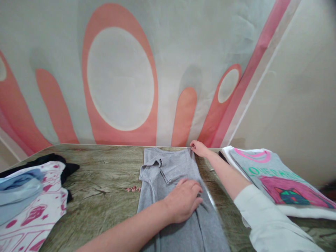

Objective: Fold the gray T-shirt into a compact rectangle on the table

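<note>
A grey T-shirt (173, 164) lies on the wooden-patterned table, its sides folded inward and one short sleeve turned back across the upper part. My left hand (183, 201) rests on the middle of the shirt, palm down, fingers loosely spread. At the shirt's far right corner, by the shoulder, my right hand (198, 148) pinches the fabric between thumb and fingers. The lower end of the shirt runs out of view at the bottom, partly behind my left forearm.
To the right lies a stack of folded shirts (283, 175), the top one grey with a pink collar and a printed picture. Loose clothes (34, 203) in white, pink, blue and black are heaped at the left. A patterned wall (168, 70) rises behind the table (105, 206).
</note>
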The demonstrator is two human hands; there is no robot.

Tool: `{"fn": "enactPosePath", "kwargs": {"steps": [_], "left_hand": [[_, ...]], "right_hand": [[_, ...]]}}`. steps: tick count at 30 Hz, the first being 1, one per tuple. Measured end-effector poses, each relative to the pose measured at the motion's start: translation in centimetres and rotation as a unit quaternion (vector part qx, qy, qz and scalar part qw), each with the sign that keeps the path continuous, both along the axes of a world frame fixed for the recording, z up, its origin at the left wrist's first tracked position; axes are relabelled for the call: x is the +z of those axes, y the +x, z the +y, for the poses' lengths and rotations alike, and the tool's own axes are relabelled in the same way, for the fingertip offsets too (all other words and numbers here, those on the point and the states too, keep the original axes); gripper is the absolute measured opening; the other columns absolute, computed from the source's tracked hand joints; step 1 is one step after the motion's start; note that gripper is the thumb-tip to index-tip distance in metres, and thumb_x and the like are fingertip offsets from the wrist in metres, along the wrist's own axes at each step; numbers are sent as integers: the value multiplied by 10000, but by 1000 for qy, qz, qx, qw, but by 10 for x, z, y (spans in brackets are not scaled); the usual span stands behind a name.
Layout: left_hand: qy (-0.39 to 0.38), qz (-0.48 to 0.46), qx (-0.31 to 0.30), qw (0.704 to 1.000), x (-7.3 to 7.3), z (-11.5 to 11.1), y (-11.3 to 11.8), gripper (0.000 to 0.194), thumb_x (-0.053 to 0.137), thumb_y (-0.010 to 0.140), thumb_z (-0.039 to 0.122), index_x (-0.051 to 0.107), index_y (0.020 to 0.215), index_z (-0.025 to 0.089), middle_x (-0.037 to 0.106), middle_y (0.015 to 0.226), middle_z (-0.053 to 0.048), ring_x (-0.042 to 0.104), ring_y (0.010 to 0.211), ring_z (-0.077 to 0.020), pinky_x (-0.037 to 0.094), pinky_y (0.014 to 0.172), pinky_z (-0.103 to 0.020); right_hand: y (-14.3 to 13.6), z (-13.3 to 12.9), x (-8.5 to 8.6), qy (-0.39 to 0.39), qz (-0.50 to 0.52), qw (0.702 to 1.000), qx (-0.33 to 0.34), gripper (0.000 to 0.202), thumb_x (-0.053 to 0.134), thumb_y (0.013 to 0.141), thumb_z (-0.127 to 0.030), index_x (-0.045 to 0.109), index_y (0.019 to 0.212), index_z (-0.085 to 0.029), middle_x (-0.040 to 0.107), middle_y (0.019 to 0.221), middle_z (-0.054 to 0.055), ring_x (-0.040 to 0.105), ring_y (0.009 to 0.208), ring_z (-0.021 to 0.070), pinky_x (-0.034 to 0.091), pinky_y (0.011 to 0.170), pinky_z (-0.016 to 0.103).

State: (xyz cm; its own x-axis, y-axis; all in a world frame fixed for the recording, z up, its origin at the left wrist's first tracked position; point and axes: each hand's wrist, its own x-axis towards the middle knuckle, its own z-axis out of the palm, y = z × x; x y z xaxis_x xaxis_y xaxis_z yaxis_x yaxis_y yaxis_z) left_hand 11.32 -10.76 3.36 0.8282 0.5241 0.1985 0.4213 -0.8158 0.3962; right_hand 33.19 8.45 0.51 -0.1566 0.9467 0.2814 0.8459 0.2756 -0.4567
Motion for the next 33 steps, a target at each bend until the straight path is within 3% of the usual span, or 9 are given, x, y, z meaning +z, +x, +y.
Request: {"fn": "enactPosePath", "kwargs": {"steps": [5, 8, 11, 15, 19, 23, 26, 29, 33], "left_hand": [[-11, -56, 88, 994, -12, 10, -4, 378, 374, 900, 342, 479, 1222, 174, 426, 1351, -127, 311, 1288, -272, 93, 1076, -471], [-54, -105, 89, 989, -19, 14, -6, 438, 456, 854, 400, 492, 1231, 179, 416, 1361, -131, 307, 1291, -298, 51, 1081, -467], [-87, -130, 85, 984, -22, 14, -7, 475, 507, 820, 418, 496, 1235, 187, 404, 1370, -128, 291, 1298, -308, 27, 1081, -465], [-95, -129, 78, 984, -22, 14, -10, 482, 507, 819, 421, 499, 1236, 180, 376, 1386, -138, 280, 1303, -311, 21, 1080, -458], [-94, -138, 63, 984, -15, 15, -15, 435, 515, 820, 406, 507, 1208, 210, 412, 1368, -111, 300, 1293, -293, 61, 1081, -443], [0, -58, 22, 998, 5, 14, -17, 319, 523, 822, 320, 532, 1111, 185, 503, 1245, -116, 400, 1202, -269, 224, 1032, -413], [84, 42, -26, 995, 16, 14, -16, 186, 520, 817, 247, 564, 983, 174, 569, 1052, -92, 514, 1005, -227, 364, 888, -341], [155, 93, -57, 982, 16, 15, -13, 118, 481, 836, 177, 594, 871, 181, 588, 912, -68, 532, 905, -203, 371, 812, -314], [215, 111, -73, 967, 12, 15, -11, 119, 481, 838, 160, 594, 802, 169, 591, 845, -65, 528, 858, -198, 353, 793, -320]], "right_hand": [[-15, -52, -12, 45, -5, 999, 8, 379, 429, 824, -168, 525, 1190, -145, 563, 1200, 124, 519, 1107, 191, 364, 974, 358], [-23, -84, -26, 21, -38, 997, 62, 455, 404, 870, -343, 455, 1287, -170, 413, 1377, 105, 341, 1285, 209, 245, 1066, 394], [-21, -96, -33, -22, -61, 997, 34, 548, 339, 880, -487, 381, 1348, -204, 285, 1449, 70, 235, 1335, 229, 150, 1091, 448], [-11, -93, -31, -20, -55, 997, -49, 536, 310, 892, -477, 397, 1338, -193, 332, 1424, 91, 259, 1324, 258, 156, 1073, 505], [-7, -110, -30, 30, -23, 999, -33, 463, 343, 891, -362, 455, 1291, -158, 424, 1366, 122, 333, 1290, 240, 233, 1064, 476], [-10, -165, -25, 20, 25, 998, 46, 440, 344, 891, -296, 443, 1305, -185, 413, 1380, 79, 337, 1290, 205, 254, 1080, 452], [-11, -215, -15, -21, 27, 995, 94, 425, 329, 907, -305, 438, 1312, -239, 376, 1406, 23, 287, 1316, 187, 233, 1098, 442], [-9, -250, -6, -63, 24, 992, 107, 422, 350, 906, -337, 432, 1317, -278, 361, 1412, -11, 282, 1318, 187, 236, 1104, 425], [-4, -266, -5, -67, 55, 993, 80, 402, 337, 911, -345, 473, 1285, -289, 419, 1374, -10, 328, 1296, 193, 267, 1090, 437]]}}
